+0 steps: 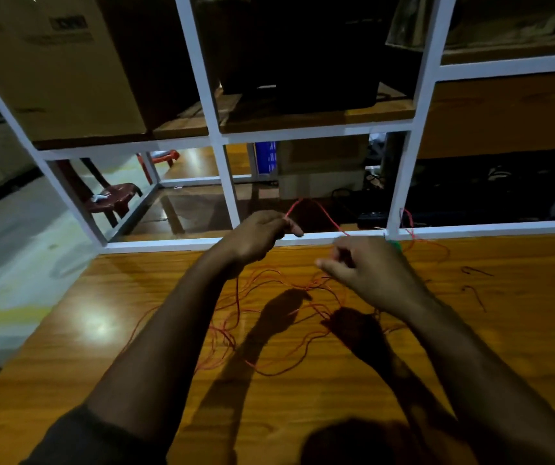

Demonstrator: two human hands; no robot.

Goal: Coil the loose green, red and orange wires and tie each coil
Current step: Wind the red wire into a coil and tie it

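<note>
A long red wire arches in the air between my two hands above the wooden table. My left hand pinches one part of it, with the fingers curled. My right hand grips the same wire a little to the right and nearer to me. Loose red and orange wire lies tangled on the table under both hands. A bit of green wire shows just behind my right hand.
A white metal shelf frame stands at the table's far edge, with cardboard boxes and dark items on its shelves. Short wire pieces lie on the table at the right. A red plastic chair stands on the floor to the left.
</note>
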